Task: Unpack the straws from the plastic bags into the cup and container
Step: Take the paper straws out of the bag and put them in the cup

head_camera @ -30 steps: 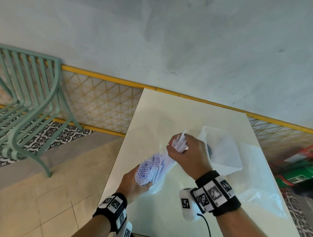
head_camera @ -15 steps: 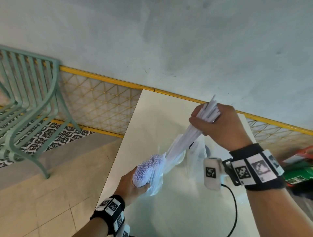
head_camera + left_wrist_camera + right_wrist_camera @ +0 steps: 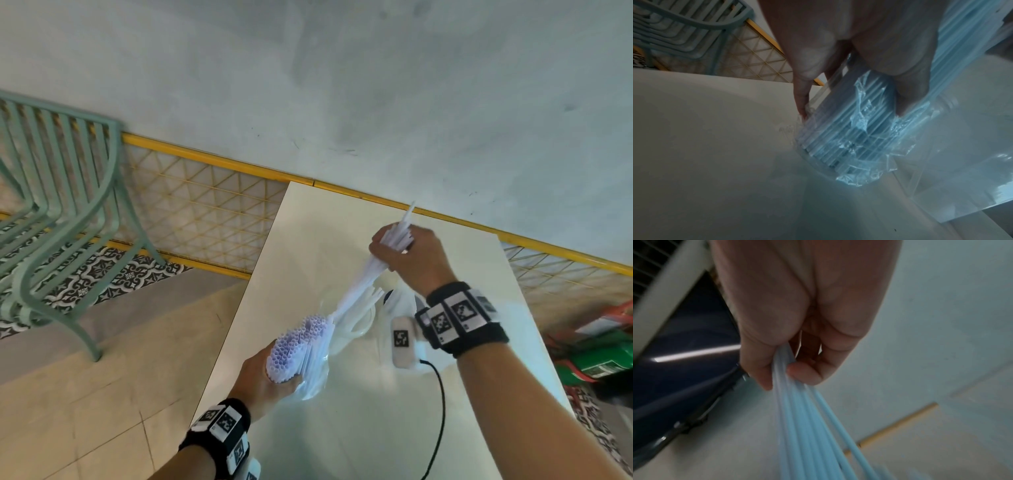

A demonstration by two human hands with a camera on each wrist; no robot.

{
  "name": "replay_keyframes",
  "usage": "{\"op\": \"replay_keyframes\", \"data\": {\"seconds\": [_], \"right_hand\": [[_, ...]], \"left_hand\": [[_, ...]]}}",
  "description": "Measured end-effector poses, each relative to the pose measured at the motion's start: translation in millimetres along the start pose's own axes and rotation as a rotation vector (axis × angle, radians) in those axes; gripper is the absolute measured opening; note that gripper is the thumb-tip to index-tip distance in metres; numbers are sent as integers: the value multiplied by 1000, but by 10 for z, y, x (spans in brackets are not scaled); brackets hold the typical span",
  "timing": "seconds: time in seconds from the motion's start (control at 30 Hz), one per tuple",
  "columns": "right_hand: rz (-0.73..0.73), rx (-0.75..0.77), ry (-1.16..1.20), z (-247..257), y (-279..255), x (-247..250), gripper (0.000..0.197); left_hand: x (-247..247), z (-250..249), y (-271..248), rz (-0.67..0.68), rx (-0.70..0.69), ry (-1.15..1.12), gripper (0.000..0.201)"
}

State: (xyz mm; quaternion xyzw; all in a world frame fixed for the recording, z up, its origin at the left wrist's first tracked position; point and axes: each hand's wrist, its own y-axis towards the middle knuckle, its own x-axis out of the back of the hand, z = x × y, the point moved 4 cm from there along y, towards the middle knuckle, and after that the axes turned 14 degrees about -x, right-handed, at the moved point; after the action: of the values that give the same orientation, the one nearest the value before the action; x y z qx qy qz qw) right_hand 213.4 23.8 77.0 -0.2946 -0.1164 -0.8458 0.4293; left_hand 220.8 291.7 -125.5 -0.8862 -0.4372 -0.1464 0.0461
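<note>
My left hand [image 3: 270,377] grips a clear plastic bag [image 3: 857,144] packed with white straws [image 3: 294,346], their open ends facing up near the table's left edge. Above the middle of the table my right hand [image 3: 407,260] grips a smaller bunch of straws [image 3: 363,284] near their upper tips, their lower ends hanging close to the bag's mouth. From the right wrist those straws [image 3: 803,418] run down out of the fist [image 3: 797,366]. A clear cup or container [image 3: 359,329] lies partly hidden behind the straws; more clear plastic [image 3: 400,305] sits under my right wrist.
The white table [image 3: 342,428] butts against a grey wall with a yellow-framed mesh rail [image 3: 205,212]. A green metal chair [image 3: 61,219] stands on the floor to the left. Red and green things [image 3: 599,346] lie right of the table. A black cable [image 3: 438,411] hangs from my right wrist.
My right hand has lifted up and away with a bunch of straws drawn out of the bag. The left hand has kept hold of the bag in place.
</note>
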Motion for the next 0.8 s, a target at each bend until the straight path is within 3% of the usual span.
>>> {"op": "replay_keyframes", "data": {"seconds": [0.07, 0.17, 0.23, 0.3, 0.37, 0.57, 0.8], "right_hand": [[44, -93, -15, -234, 57, -197, 12], [39, -197, -47, -501, 95, -359, 45], [4, -232, -20, -598, 79, -388, 66], [-4, -220, 8, -662, 48, -420, 75], [12, -196, -25, -707, 4, -481, 66], [-5, -200, -40, -794, -18, -622, 13], [-53, -232, -43, -810, 29, -613, 18]], "left_hand": [[-1, 3, -1, 0, 2, -6, 54], [4, 21, -6, -9, 12, -6, 51], [3, 29, -6, -10, 17, -11, 51], [6, 24, -4, -15, 19, -13, 51], [8, 17, -1, -18, 18, -21, 53], [2, -27, -2, -3, -19, -28, 53], [3, -31, -2, -6, -10, -25, 51]]}}
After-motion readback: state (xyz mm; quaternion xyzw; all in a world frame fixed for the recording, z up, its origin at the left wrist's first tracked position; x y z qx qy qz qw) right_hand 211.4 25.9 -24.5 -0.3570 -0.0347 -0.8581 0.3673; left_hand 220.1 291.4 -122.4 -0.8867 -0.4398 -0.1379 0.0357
